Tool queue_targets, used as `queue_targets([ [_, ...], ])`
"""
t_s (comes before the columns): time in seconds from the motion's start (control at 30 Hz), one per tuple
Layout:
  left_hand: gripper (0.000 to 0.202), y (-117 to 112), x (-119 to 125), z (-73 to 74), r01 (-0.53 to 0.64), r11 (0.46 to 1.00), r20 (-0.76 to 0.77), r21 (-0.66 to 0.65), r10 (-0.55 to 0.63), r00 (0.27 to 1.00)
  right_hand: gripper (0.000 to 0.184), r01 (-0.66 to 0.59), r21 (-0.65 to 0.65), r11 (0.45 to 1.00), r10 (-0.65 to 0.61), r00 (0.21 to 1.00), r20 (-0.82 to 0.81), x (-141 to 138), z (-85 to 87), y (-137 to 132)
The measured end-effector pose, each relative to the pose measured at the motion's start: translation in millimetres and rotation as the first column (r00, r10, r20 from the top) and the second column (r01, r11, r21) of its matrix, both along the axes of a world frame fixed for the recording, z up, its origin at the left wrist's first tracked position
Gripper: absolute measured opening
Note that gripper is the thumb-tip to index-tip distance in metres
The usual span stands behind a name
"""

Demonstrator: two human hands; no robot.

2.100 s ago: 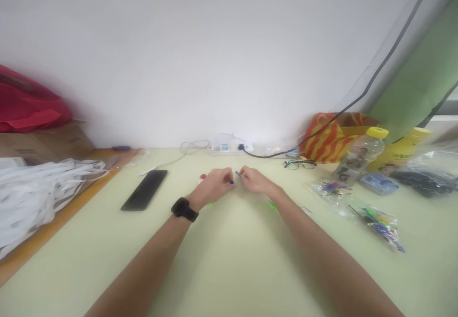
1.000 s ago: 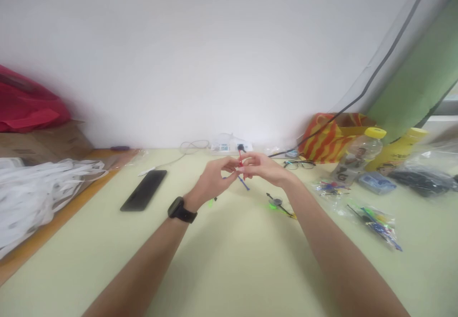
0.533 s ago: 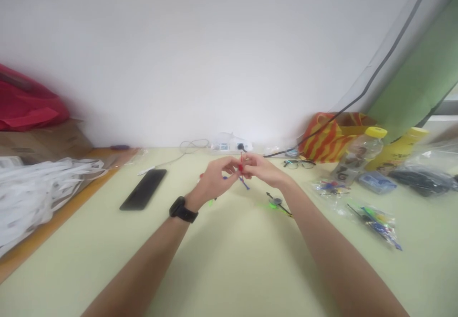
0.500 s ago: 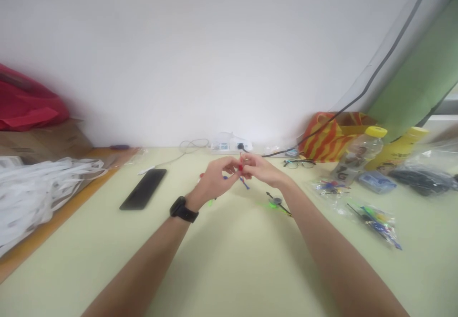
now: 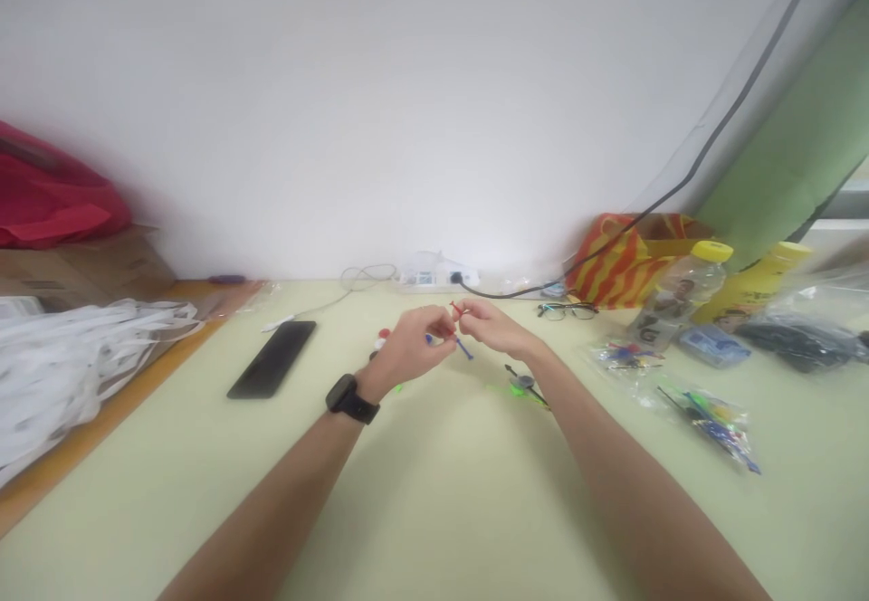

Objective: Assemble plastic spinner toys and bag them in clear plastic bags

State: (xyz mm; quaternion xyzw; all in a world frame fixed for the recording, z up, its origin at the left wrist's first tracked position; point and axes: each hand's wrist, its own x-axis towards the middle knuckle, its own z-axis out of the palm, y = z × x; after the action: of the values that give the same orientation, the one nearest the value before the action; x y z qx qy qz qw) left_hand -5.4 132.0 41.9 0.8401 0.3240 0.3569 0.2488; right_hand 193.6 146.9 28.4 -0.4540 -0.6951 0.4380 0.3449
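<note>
Works with two bare hands over a pale green bench (image 5: 441,529). Has a clear packet of coloured parts (image 5: 716,429) lying near the front on the right, then a bright green piece (image 5: 520,392) just inside the right forearm (image 5: 597,447). Wears a black watch (image 5: 344,395) on the left arm (image 5: 272,501), well apart from a black phone (image 5: 272,361). Shows a blue stick (image 5: 465,348) between the hands, lower down. Curls the fingers of the left hand (image 5: 414,343); cannot tell whether gripping anything. Pinches a small red piece (image 5: 455,309) in the fingers of the right hand (image 5: 492,325), just beside the left fingertips. Has eyeglasses (image 5: 568,311) farther right, before a striped bag (image 5: 631,266), and a white power strip (image 5: 424,279) against the wall (image 5: 407,112)
</note>
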Motion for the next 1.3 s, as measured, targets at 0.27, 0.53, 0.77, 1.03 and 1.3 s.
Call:
queue_targets([
  [0.27,0.010,4,4,-32.0,-0.074,0.990,-0.330,0.122,0.111,0.937,0.024,0.188,-0.035,0.982,-0.143,0.845,0.515,44,-1.1,7],
  [0.53,0.014,15,-18,-23.8,-0.141,0.972,-0.364,0.189,0.202,0.909,0.038,0.133,-0.462,0.877,0.241,0.710,0.661,79,27.9,-14],
  [0.77,0.021,14,-21,-19.0,-0.163,0.983,-0.389,0.088,0.184,0.903,0.029,0.061,-0.483,0.873,0.303,0.709,0.637,69,25.2,-13],
  [1.03,0.023,14,-18,-19.2,-0.214,0.951,-0.372,0.223,0.286,0.883,0.025,-0.014,-0.253,0.967,0.118,0.909,0.399,65,48.4,-19],
  [1.3,0.029,-8,-3,26.6,-0.013,0.993,-0.077,0.118,0.022,0.997,0.043,-0.010,-0.042,0.999,0.003,0.983,-0.183,16,33.5,-7],
])
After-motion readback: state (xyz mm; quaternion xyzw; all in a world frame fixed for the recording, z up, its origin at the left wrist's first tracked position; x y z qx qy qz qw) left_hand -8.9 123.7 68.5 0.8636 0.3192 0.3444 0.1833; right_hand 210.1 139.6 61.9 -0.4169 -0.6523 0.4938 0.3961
